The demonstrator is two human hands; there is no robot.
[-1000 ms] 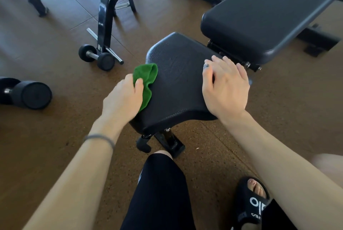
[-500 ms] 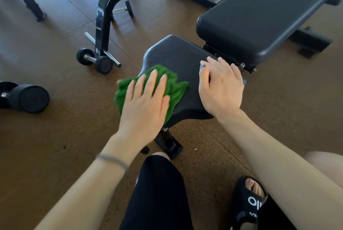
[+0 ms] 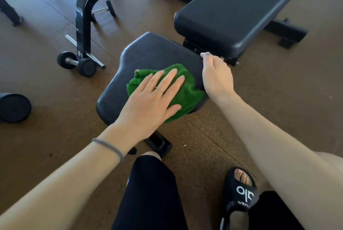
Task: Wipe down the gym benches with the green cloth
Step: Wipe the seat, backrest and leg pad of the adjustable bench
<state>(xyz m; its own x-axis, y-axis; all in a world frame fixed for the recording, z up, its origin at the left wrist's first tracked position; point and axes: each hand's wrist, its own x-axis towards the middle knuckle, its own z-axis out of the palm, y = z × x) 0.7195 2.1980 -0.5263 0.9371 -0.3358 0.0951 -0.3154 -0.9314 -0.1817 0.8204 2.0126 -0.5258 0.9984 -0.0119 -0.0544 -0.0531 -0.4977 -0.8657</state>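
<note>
Left hand [image 3: 148,99], fingers straight, presses the green cloth [image 3: 187,94] onto the seat pad [image 3: 148,53]; right hand [image 3: 216,75] grips the pad's edge beside it.

left hand [image 3: 148,97] flat, fingers spread, right hand [image 3: 216,75] edge-on, fingers curled

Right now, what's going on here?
A person is wiping a gym bench. The left hand presses the green cloth flat against the seat pad with straight fingers. The right hand grips the pad's right edge, near the hinge. The long back pad beyond it is untouched at this moment. A dumbbell lies on the floor to the left.
</note>
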